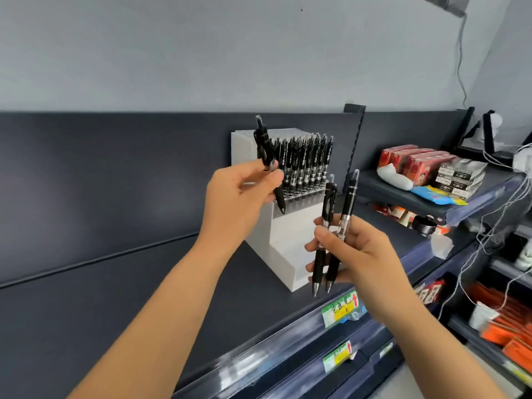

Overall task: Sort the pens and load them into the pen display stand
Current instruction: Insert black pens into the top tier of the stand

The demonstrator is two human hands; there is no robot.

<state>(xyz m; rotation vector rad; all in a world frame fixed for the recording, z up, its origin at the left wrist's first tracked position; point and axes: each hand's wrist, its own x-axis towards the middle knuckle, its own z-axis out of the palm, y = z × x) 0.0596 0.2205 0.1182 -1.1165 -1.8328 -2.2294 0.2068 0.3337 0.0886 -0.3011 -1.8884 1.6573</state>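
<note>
One dark shelf (129, 298) carries everything here, and on it, against the back panel, stands the white pen display stand (288, 243), stepped, with a perforated top. Its upper tier is already packed with a block of loaded pens (305, 162), all black, clip ends up. The front row of holes (302, 198) just below them looks unfilled, as do the holes at the very back. To the right, on a neighbouring shelf, lie red boxes (408, 162), which have no part in this. My left hand (239, 197) is raised in front of the stand's left side, thumb and fingers pinched on the single pen (266, 152), which tilts with its tip down, near the front left corner of the hole plate. My right hand (359, 251) is lower, in front of the stand's white steps, fingers curled round the two spare pens (329, 203), both black, roughly upright, tips down. I judge that I am mid-loading: sorting seems settled, since every pen I see is the same kind, and the one in my left hand looks next to go in. That calls for straightening it to vertical, lining its tip over an open hole in the front row, and lowering it without knocking its neighbours, then passing one across from my right hand.
</note>
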